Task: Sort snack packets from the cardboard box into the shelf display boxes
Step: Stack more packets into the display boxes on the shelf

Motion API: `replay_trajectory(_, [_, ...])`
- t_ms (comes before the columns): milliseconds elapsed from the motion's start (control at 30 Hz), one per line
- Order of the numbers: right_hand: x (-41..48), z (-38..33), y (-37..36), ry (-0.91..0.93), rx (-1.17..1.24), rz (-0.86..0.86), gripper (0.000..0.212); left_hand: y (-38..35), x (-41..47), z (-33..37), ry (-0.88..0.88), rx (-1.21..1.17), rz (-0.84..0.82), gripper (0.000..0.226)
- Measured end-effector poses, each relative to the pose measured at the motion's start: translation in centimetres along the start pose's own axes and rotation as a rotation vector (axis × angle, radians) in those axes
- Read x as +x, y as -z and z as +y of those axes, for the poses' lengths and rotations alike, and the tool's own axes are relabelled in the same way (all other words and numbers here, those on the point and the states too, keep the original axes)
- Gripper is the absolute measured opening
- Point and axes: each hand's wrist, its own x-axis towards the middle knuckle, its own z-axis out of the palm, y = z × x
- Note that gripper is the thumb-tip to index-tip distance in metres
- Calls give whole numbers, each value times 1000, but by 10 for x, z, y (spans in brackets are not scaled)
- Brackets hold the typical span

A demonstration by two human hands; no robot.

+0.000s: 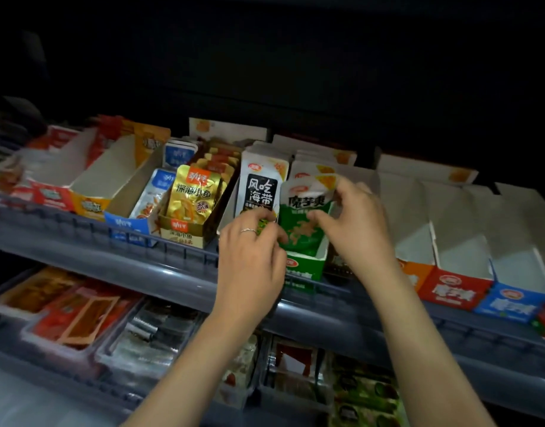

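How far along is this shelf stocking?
Partway, it seems. The gold box and the black-and-white packets beside it look stocked. The left hand and right hand are both pinching green packets at the green box. The red box and blue box further right look empty, so those remain.

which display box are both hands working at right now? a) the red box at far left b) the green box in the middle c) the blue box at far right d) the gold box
b: the left hand and the right hand both pinch the green packets standing in the green display box, just right of the black-and-white packets.
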Motion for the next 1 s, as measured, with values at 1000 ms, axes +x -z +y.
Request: replay_trajectory(1000, [-7, -19, -11, 102, -459, -454, 53, 2, 2, -3, -120, 83, -67, 17])
